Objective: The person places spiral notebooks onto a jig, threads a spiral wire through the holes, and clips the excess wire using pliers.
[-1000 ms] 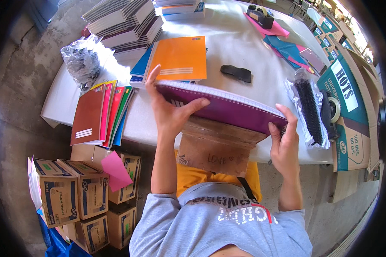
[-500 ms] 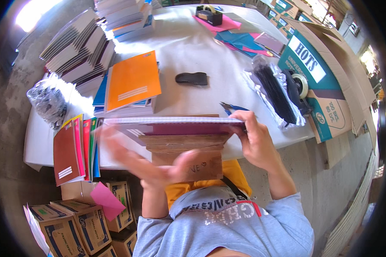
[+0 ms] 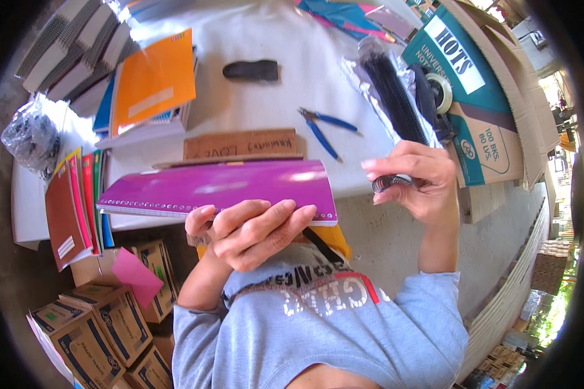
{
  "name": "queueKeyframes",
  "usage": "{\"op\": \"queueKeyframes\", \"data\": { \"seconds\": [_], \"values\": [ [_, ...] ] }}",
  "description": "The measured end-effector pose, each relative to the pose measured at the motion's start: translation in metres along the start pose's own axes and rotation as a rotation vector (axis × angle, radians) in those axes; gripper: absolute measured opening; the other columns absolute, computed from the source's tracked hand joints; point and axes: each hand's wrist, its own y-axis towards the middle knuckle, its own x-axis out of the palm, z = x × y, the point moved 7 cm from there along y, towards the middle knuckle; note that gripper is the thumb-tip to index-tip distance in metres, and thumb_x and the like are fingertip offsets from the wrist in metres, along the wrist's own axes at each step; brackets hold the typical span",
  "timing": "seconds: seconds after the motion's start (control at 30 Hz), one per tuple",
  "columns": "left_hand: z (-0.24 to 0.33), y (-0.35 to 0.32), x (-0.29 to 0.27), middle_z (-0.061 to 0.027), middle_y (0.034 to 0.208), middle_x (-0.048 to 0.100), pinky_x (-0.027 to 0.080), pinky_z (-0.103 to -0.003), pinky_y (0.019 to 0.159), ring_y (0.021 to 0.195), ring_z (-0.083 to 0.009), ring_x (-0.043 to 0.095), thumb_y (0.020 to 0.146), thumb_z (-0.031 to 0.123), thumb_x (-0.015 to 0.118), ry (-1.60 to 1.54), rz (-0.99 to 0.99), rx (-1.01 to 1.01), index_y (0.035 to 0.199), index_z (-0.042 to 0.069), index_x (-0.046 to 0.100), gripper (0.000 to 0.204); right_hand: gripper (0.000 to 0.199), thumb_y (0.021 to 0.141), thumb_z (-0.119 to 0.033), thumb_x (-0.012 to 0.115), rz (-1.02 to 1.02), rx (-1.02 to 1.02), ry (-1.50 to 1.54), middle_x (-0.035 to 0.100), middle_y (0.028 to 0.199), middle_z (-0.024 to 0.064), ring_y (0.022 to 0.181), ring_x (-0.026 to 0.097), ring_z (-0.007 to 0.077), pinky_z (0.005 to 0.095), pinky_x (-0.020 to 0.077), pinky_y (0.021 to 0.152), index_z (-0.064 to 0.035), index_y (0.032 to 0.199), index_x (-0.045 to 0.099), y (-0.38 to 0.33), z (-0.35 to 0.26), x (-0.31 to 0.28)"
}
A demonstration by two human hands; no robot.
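My left hand [image 3: 256,230] grips the near edge of a purple notebook [image 3: 220,185], with the fingers on top. A row of punched holes runs along that edge, and no coil shows in it. Off to the right, my right hand [image 3: 425,178] pinches a black spiral binding coil [image 3: 390,183], its round end toward the notebook. Just beyond that hand lies a bundle of black coils [image 3: 396,91] in silvery wrap. Behind the notebook is a brown cardboard piece [image 3: 240,144] with handwriting. Blue-handled cutting pliers [image 3: 328,126] rest open on the white table.
An orange notebook [image 3: 152,78] tops a pile at the left, near coloured notebooks [image 3: 68,214] and a clear plastic bag [image 3: 31,139]. A black pouch-like piece [image 3: 251,70] lies farther back. A large carton [image 3: 480,129] stands right; small cartons [image 3: 91,337] sit lower left.
The notebook has tipped so its purple cover faces up. My left hand has come onto its near edge. My right hand has left the notebook and now holds a coil. The view has shifted.
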Motion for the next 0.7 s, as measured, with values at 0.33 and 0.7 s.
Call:
{"op": "queueKeyframes", "data": {
  "seconds": [0.33,0.7],
  "values": [
    [0.010,-0.027,-0.008,0.0168,0.084,0.065,0.016,-0.034,0.103,0.077,-0.0023,0.051,0.064,0.034,0.073,-0.030,0.105,0.093,0.086,0.031,0.073,0.022,0.032,0.061,0.011,0.067,-0.132,0.011,-0.046,0.065,0.085,0.0093,0.077,0.065,0.0191,0.0276,0.0523,0.064,-0.0057,0.088,0.071,-0.019,-0.010,0.042],
    [0.010,-0.025,-0.010,0.0151,0.084,0.066,0.017,-0.037,0.099,0.078,-0.0028,0.051,0.065,0.034,0.072,-0.031,0.111,0.104,0.085,0.027,0.074,0.021,0.021,0.071,0.003,0.067,-0.307,-0.066,-0.017,0.066,0.081,0.0078,0.074,0.064,0.0232,0.0319,0.0501,0.063,-0.0041,0.091,0.068,-0.014,-0.014,0.056]
  ]
}}
